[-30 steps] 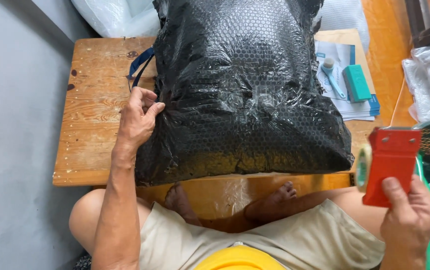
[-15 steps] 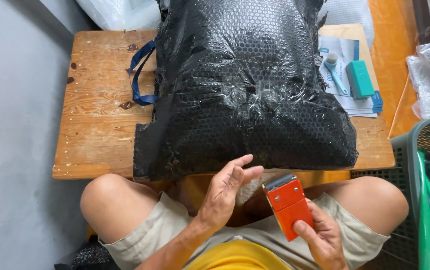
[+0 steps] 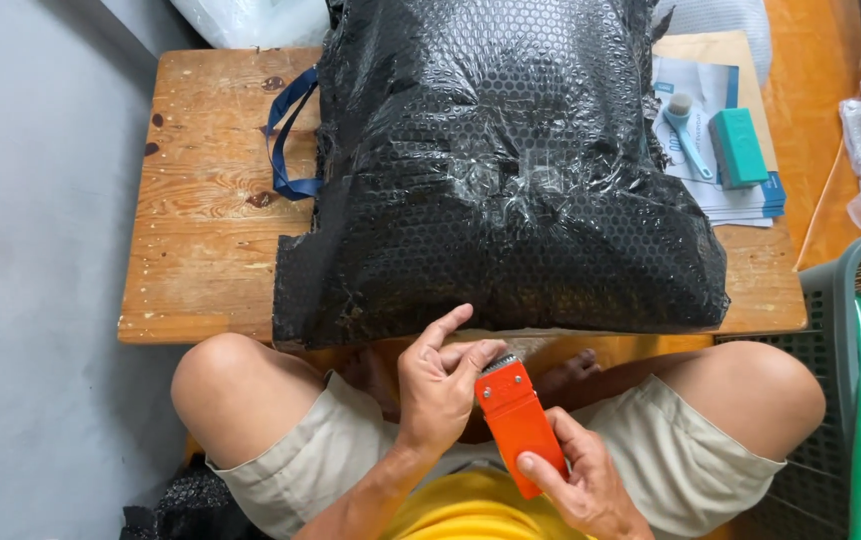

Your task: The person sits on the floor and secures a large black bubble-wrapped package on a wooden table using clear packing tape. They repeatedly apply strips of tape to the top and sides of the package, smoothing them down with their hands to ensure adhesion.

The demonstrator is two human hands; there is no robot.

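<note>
A low wooden desk (image 3: 200,250) is seen on a grey floor. A black bubble-wrapped parcel (image 3: 500,170) overhangs its near edge. The orange tape dispenser (image 3: 517,425) is gripped by the right hand (image 3: 580,480); the left hand (image 3: 440,385), fingers loosely spread, touches its toothed end. The tape end is best peeled clear of the teeth.
</note>
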